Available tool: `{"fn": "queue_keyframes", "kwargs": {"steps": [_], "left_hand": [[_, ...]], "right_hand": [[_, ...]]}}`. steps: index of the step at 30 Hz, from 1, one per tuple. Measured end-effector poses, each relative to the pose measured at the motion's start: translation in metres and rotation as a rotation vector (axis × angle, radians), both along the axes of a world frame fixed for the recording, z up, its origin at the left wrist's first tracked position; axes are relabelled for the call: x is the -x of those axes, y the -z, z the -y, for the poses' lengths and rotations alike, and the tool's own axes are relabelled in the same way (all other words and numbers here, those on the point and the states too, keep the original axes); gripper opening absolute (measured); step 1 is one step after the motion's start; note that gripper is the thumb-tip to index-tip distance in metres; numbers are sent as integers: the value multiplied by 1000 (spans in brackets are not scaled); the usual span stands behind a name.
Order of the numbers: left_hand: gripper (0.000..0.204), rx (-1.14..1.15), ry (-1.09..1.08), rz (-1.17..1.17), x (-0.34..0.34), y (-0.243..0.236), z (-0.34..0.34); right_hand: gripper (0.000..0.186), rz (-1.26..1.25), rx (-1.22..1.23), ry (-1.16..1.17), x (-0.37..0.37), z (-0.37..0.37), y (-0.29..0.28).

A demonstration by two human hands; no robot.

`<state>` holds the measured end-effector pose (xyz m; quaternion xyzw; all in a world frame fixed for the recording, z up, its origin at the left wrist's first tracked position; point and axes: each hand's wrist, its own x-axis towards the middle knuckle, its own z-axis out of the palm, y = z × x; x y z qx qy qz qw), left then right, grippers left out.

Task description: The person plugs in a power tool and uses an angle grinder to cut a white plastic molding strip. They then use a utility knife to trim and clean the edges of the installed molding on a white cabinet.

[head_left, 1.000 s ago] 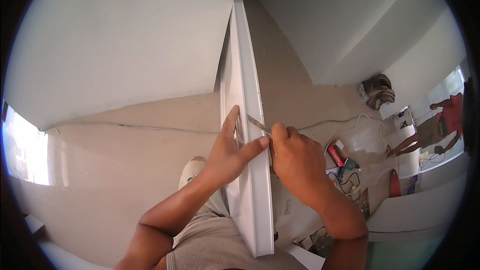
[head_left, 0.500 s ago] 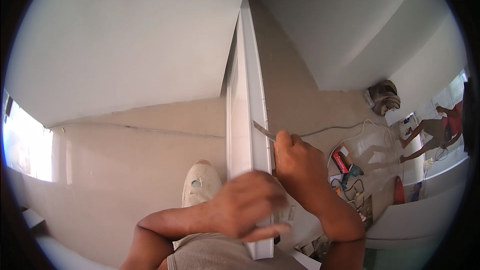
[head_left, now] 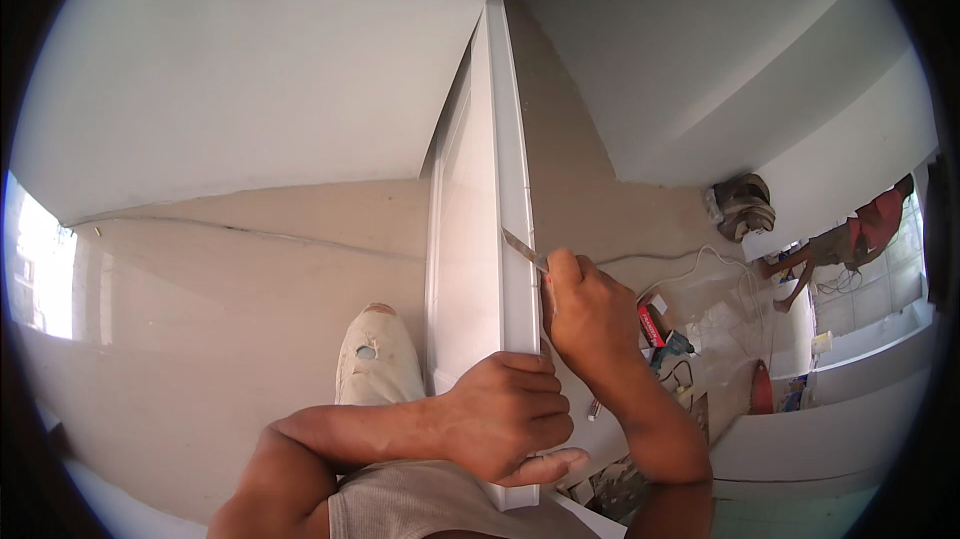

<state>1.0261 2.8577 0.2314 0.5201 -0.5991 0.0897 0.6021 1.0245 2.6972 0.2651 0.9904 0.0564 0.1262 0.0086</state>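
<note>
A white door (head_left: 463, 239) stands on edge, running away from me, its narrow edge (head_left: 512, 159) facing up. My right hand (head_left: 592, 314) is closed around a tool whose handle is hidden. Its narrow, flat steel blade (head_left: 524, 248) has a slanted tip and lies across the door's edge, near some thin marks on the right rim. Closer to me, my left hand (head_left: 507, 417) is wrapped over the same edge, gripping the door with the thumb to the near side. My shoe (head_left: 377, 359), stained pale, is left of the door.
Right of the door are a red box (head_left: 651, 327), a power tool (head_left: 678, 345) and cables (head_left: 716, 251) on the floor. A dark bag (head_left: 742, 207) sits by the far-right wall. Another person (head_left: 850, 239) bends over at far right. A cable (head_left: 250, 231) crosses the floor at left.
My left hand, blurred and loosely over the door's edge before, is now steady and gripping it. The blade has moved slightly away from me along the edge. The other person has bent over.
</note>
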Motion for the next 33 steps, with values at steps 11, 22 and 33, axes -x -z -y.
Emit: {"fn": "queue_keyframes", "kwargs": {"steps": [11, 22, 33], "left_hand": [[36, -12, -31, 9, 3, 4, -1], [32, -16, -25, -34, 0, 4, -1], [35, 15, -17, -42, 3, 6, -2]], "right_hand": [[12, 5, -78, 48, 9, 6, 15], [23, 44, -485, 90, 7, 15, 19], [47, -111, -730, 79, -57, 22, -14]]}}
